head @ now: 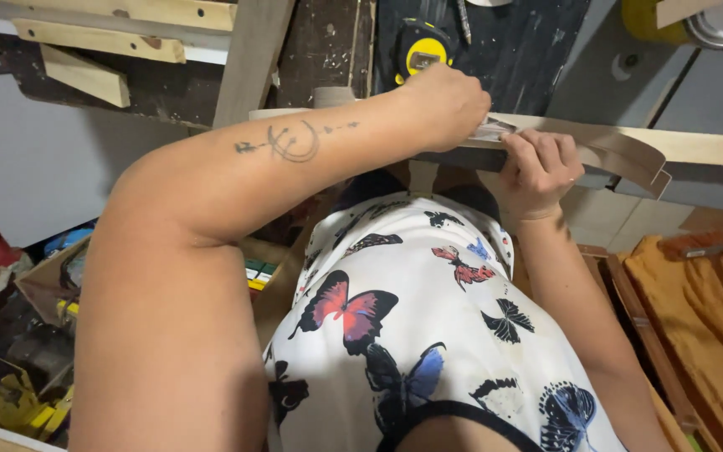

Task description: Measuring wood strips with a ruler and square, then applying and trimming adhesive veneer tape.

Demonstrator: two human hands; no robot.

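Note:
My left hand (447,105) is closed in a fist around a small pale piece (492,129), which it presses on the end of a long wooden board (713,147). A tan flexible strip (621,155) lies along the board's near edge and curls away at its right end. The fingers of my right hand (537,172) curl over the strip and the board's edge, just right of my left hand. My left forearm has a dark tattoo. I wear a white top printed with butterflies (428,335).
A yellow and black tape measure (422,50) lies on the dark worktop (529,42) behind my left hand. Wooden battens (98,38) lean at the upper left. Boxes and tools (18,335) crowd the floor at left. Orange cloth (696,301) lies at right.

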